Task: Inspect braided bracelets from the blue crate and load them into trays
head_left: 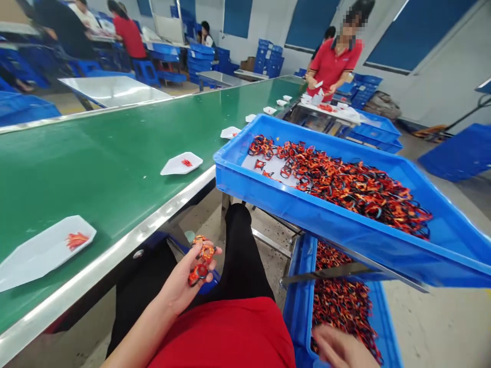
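Above my lap, my left hand (pixel 192 273) has its fingers curled around several small orange-and-black pieces (pixel 206 251) with ring-like openings; their exact kind is unclear. My right hand (pixel 345 348) is low at the bottom edge, over the front of the lower blue bin (pixel 387 319). It is smeared by motion, so its grip does not show. Many similar orange-and-black pieces (pixel 339 304) fill that bin. More of them lie heaped in the large blue tray (pixel 253 181) at my right, where part of a white bottom shows.
A green conveyor belt (pixel 115 148) with a metal edge runs along my left. White paper trays stand on it, a near one (pixel 42 250) and a farther one (pixel 174 164) holding small red-orange pieces. A co-worker in red (pixel 335 64) stands at the far end, beside stacked blue bins (pixel 268 57).
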Motion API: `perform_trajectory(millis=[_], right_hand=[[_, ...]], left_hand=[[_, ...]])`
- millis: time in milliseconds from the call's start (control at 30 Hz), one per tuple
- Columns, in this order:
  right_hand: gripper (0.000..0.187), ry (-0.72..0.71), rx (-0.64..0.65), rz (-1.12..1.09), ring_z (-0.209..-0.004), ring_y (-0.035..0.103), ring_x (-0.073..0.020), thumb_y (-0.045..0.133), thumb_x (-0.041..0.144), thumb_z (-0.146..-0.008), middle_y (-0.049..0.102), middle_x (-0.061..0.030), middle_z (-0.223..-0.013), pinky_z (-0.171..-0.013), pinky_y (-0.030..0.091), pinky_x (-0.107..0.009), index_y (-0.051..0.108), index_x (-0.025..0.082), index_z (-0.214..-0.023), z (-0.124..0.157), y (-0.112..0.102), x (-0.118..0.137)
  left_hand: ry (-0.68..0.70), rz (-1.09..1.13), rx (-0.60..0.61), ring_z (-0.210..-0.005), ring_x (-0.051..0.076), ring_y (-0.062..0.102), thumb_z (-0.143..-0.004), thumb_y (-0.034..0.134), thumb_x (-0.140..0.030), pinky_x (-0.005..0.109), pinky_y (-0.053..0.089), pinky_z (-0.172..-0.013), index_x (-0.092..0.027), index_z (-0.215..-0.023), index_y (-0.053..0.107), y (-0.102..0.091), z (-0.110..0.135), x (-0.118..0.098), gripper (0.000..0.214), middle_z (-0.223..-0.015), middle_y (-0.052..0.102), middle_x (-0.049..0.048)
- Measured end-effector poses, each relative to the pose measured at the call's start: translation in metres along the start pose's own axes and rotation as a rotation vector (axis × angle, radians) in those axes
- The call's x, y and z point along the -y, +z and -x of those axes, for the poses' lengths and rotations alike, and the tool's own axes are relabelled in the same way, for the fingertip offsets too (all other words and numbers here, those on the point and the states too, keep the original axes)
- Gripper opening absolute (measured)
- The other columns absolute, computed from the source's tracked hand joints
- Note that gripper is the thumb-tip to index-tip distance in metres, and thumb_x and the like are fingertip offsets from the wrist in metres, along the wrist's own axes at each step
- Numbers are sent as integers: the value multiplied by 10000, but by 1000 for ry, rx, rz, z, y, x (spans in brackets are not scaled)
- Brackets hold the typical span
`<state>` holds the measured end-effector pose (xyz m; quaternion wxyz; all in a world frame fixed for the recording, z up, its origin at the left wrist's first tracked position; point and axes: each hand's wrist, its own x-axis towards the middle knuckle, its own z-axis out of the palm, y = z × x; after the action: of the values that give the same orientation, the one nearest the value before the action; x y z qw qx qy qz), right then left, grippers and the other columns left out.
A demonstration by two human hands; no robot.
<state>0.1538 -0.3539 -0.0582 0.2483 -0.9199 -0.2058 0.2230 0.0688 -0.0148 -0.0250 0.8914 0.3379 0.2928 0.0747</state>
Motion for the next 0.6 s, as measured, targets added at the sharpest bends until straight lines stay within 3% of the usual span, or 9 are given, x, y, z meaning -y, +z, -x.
perform_trajectory(millis=[67, 167, 267, 400, 533, 600], right_hand=[[214, -219, -33, -128, -695, 629, -165, 507, 354, -860, 663, -37, -829, -651, 521, -257, 616, 263, -1020, -30, -4, 61], [393, -520, -21, -310, -619, 581, -102, 540, 298, -841, 608, -40, -1024, -516, 476, -195, 486, 264, -1228, -63, 7, 165], [417, -810, 45, -196, -603, 548, -79, 601, 295, -810, 589, -4, -1000, -535, 443, -183, 499, 296, -1215, -75, 27, 236], [114, -1085, 9, -29, -663, 576, -81, 558, 296, -857, 614, 27, -863, -551, 393, -176, 614, 268, -953, -82, 51, 264], [128, -1318, -137, 52, -725, 596, -90, 498, 257, -898, 638, 5, -826, -596, 384, -187, 618, 225, -929, -90, 66, 271], [144, -1376, -187, 97, -700, 591, -91, 479, 236, -906, 638, 0, -797, -585, 378, -201, 618, 212, -935, -92, 70, 276]], left_hand=[[50, 1, 6, -590, 99, 503, -802, 607, -370, 200, 412, -448, -187, -958, 585, -1, 8, -3, 242, -914, 643, 53], [144, -31, 21, -587, 99, 498, -754, 672, -350, 209, 421, -470, -195, -957, 569, -5, 22, -10, 276, -908, 637, 40], [292, -140, -1, -632, 103, 520, -729, 709, -295, 206, 431, -527, -221, -979, 551, -18, 39, -18, 305, -859, 623, 1], [459, -288, -131, -777, 146, 568, -707, 728, -230, 207, 441, -587, -256, -1016, 545, -38, 62, -25, 360, -897, 623, -13], [558, -328, -235, -928, 199, 570, -680, 746, -233, 234, 453, -706, -253, -1030, 568, -49, 74, -27, 393, -1029, 635, 20], [577, -329, -262, -908, 195, 575, -683, 743, -241, 240, 450, -730, -248, -1033, 575, -52, 76, -28, 388, -1027, 639, 28]])
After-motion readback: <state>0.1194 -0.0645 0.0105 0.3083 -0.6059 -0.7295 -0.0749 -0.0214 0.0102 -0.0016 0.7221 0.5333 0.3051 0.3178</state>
